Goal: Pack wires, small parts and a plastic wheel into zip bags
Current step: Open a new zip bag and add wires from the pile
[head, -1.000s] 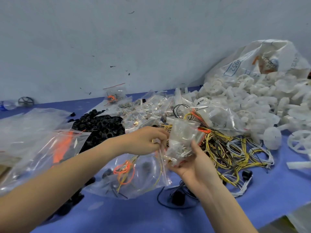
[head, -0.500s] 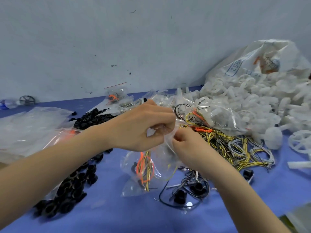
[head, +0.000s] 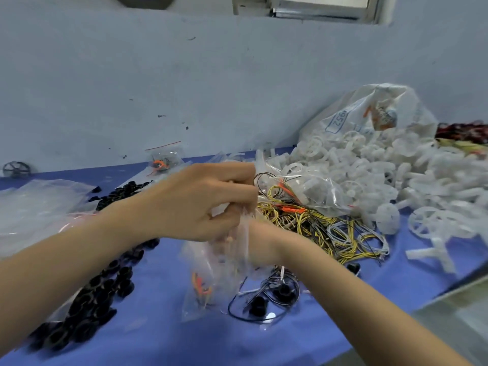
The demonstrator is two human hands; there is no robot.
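Blue table [head: 169,342] spans the lower half of the frame. Largest mass on it: heap of white plastic wheels [head: 375,175] at right, spilling from a printed white sack [head: 369,114] at upper right. Next, tangle of yellow and black wires [head: 311,228] at centre right, partly under a clear bag. Black ring-shaped parts [head: 87,307] trail from centre left down to lower left; empty-looking clear bags [head: 37,204] lie at left. Zip bag in hand [head: 211,276] hangs at centre, just above the table, with orange and yellow wires visible near its bottom. Left hand [head: 200,202] at centre, fingers curled and pinching the bag's top edge. Right hand [head: 258,244] is mostly behind the bag film; wrist visible, fingers blurred, so cannot tell whether they pinch the bag or reach into it. Loose black wire coil with small black parts [head: 266,297] lies just below the bag. One small filled bag [head: 163,159] leans against the wall at upper centre. Judgement: this bag holds wires; whether a wheel or small parts are inside is not legible, and seal state is unclear. Large stocks remain unpacked, so the job looks early.
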